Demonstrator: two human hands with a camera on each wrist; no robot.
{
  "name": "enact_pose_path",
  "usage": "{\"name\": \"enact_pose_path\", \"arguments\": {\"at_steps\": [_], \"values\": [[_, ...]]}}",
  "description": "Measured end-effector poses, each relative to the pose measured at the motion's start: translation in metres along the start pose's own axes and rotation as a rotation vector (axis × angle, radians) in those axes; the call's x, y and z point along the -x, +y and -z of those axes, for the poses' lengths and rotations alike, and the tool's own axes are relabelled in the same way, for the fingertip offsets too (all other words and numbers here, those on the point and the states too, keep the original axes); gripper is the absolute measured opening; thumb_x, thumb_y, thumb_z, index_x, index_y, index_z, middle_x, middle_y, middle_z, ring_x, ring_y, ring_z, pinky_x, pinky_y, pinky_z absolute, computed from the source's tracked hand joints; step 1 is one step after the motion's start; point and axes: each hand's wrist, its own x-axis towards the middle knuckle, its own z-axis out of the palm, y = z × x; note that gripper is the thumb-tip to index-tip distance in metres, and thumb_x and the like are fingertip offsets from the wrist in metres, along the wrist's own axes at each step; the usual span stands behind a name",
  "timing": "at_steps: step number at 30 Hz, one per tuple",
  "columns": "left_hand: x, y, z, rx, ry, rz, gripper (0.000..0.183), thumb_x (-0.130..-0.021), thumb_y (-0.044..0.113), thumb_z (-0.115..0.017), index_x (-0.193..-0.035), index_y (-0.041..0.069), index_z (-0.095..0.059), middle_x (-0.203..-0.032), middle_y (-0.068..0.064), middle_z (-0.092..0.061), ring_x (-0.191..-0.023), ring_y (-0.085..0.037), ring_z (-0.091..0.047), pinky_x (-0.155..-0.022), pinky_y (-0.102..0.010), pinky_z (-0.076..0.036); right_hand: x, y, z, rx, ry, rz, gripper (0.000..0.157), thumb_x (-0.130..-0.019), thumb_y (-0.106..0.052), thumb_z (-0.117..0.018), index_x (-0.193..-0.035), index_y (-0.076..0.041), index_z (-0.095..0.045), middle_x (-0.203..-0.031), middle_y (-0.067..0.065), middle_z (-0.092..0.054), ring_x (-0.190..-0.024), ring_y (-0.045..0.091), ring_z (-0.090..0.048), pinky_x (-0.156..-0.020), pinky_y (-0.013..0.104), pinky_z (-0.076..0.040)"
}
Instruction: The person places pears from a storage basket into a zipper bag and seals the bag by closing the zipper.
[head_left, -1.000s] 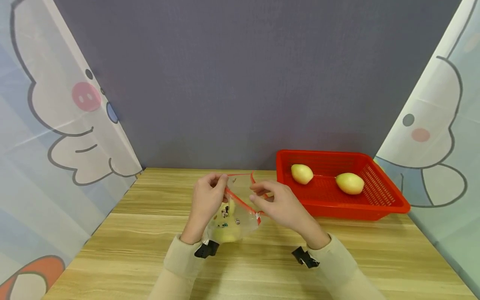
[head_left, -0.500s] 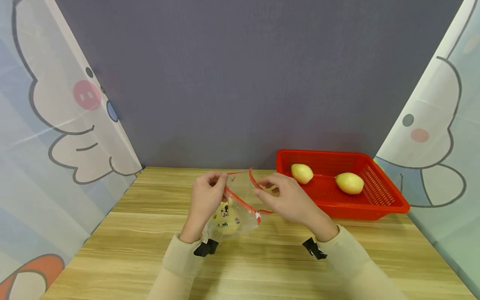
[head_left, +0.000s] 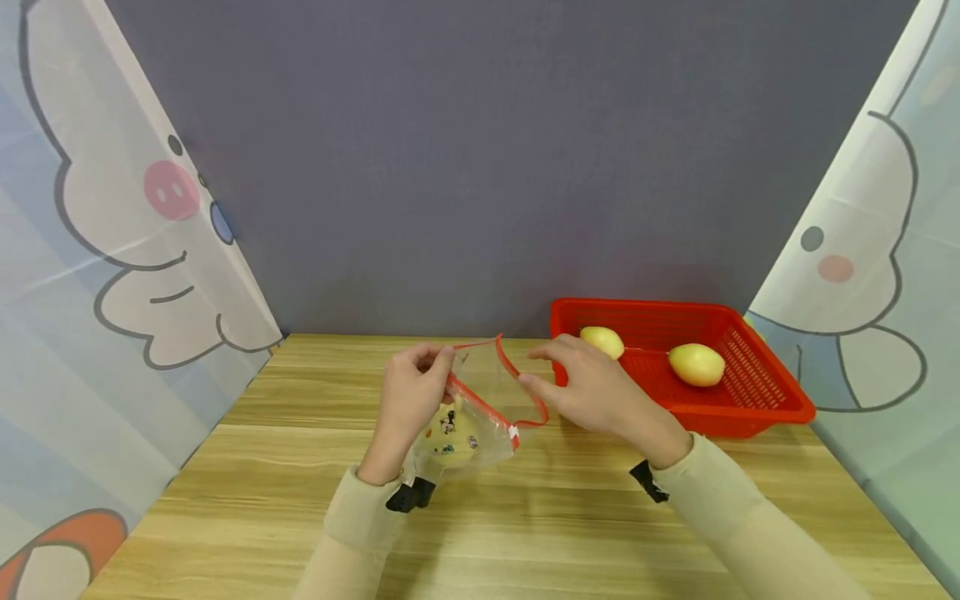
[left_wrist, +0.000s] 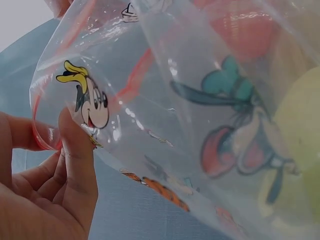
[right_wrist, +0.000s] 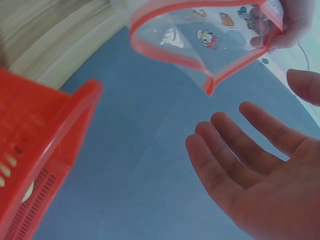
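My left hand [head_left: 414, 387] pinches the rim of a clear zip bag [head_left: 487, 454] with red edging and cartoon prints. The bag's mouth gapes towards the right. Something pale yellow and rounded [left_wrist: 302, 130] shows through the film low in the bag; its kind is hard to make out. In the left wrist view, the thumb and fingers of that hand press the red-edged rim. My right hand [head_left: 600, 387] is just right of the bag's mouth, fingers spread and holding nothing. The right wrist view shows its fingers [right_wrist: 250, 145] apart from the bag.
A red plastic basket [head_left: 780, 404] stands at the back right, close behind my right hand. Inside are two yellow oval fruits, one at the left [head_left: 602, 340] partly behind the hand, one at the right [head_left: 697, 365]. A grey panel [head_left: 420, 167] rises behind the wooden table [head_left: 300, 450].
My right hand has drawn away from the bag's rim to the right, towards the basket. The bag's mouth has widened. My left hand keeps its grip in nearly the same place.
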Motion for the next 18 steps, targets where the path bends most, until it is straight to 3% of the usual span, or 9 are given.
{"name": "enact_pose_path", "arguments": {"at_steps": [9,18], "values": [[-0.001,0.0,0.0,-0.01,0.01,-0.013,0.025,-0.102,0.017,-0.06,-0.104,-0.005,-0.074,-0.068,-0.01,-0.065,-0.049,-0.021,-0.064,-0.052,-0.049,-0.059,-0.001,0.01,0.006,0.09,-0.03,-0.023,0.057,-0.098,-0.052,-0.06,-0.133,-0.007,-0.065,-0.135,0.009,-0.06,-0.128,0.032,-0.053,-0.106,0.054,-0.046],[0.0,-0.001,0.0,-0.004,0.007,-0.015,0.025,-0.103,0.017,-0.06,-0.105,-0.005,-0.073,-0.07,-0.01,-0.066,-0.05,-0.021,-0.064,-0.051,-0.044,-0.06,-0.003,0.019,0.009,0.186,-0.049,-0.044,0.063,-0.098,-0.054,-0.059,-0.138,-0.005,-0.06,-0.142,0.017,-0.055,-0.132,0.038,-0.049,-0.104,0.059,-0.047]]}}
